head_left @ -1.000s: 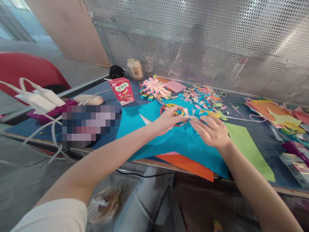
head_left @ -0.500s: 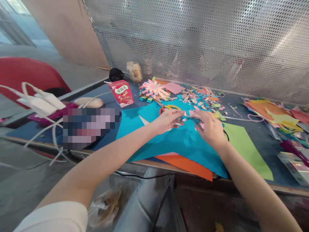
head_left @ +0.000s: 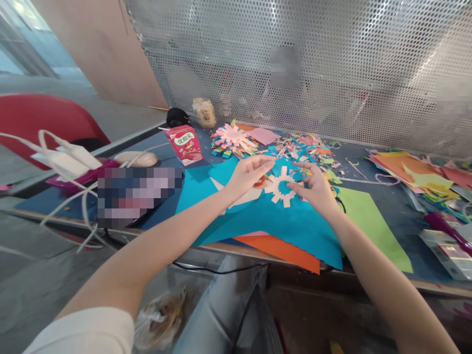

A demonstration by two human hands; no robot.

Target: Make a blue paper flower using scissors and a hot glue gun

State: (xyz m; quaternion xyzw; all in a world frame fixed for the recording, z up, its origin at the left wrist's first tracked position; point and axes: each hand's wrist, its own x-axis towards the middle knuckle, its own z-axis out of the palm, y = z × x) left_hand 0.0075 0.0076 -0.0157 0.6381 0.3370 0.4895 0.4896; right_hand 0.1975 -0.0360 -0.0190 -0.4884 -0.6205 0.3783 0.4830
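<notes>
A person's right hand (head_left: 316, 189) pinches the edge of a pale, notched paper ring (head_left: 275, 186) between thumb and fingers at a crowded worktable (head_left: 396, 221), as seen in the head view. The ring, blue at its centre, is just above a large blue paper sheet (head_left: 258, 219). Just beside it, the left hand (head_left: 250, 174) is bent with thumb and forefinger close together; from where I stand, I cannot tell whether anything is between them. A red scissor handle (head_left: 260, 182) shows below the left fingertips. Orange paper (head_left: 285, 253) sticks out from under the blue sheet at the table's near edge, with light green paper (head_left: 374, 223) to the right. Farther back are a pink fringed paper flower (head_left: 233, 136), a heap of clippings (head_left: 313, 147) and a red drink carton (head_left: 185, 145), all before a perforated metal panel (head_left: 221, 54).
</notes>
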